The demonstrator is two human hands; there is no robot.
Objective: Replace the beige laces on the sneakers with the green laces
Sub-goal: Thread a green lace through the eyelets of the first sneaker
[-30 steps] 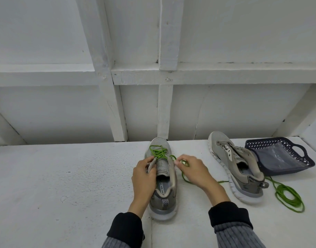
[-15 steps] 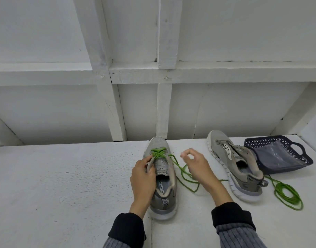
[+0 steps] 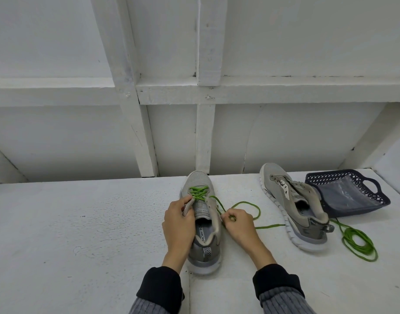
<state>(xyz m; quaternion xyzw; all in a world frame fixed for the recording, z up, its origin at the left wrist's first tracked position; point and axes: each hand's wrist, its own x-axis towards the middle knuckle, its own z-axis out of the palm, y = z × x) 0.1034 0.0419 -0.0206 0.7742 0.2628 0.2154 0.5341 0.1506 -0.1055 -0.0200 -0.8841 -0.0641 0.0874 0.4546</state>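
A grey sneaker [image 3: 204, 250] stands toe-away in front of me, with a green lace [image 3: 246, 203] crossed through its front eyelets. My left hand [image 3: 178, 223] grips the sneaker's left eyelet flap. My right hand [image 3: 237, 225] pinches the green lace beside the right eyelet flap; the loose end loops away to the right over the table. A second grey sneaker [image 3: 291, 207] without laces lies at the right. Another green lace [image 3: 358, 243] lies coiled behind its heel.
A dark blue perforated basket [image 3: 373, 200] with a clear plastic bag inside sits at the far right, touching the second sneaker. A white wall with wooden beams [image 3: 203, 137] rises right behind the white table [image 3: 81, 223].
My right hand rose and pulled the green lace out to the right, then came back down beside the sneaker's right eyelet flap. The left hand stayed on the left flap.
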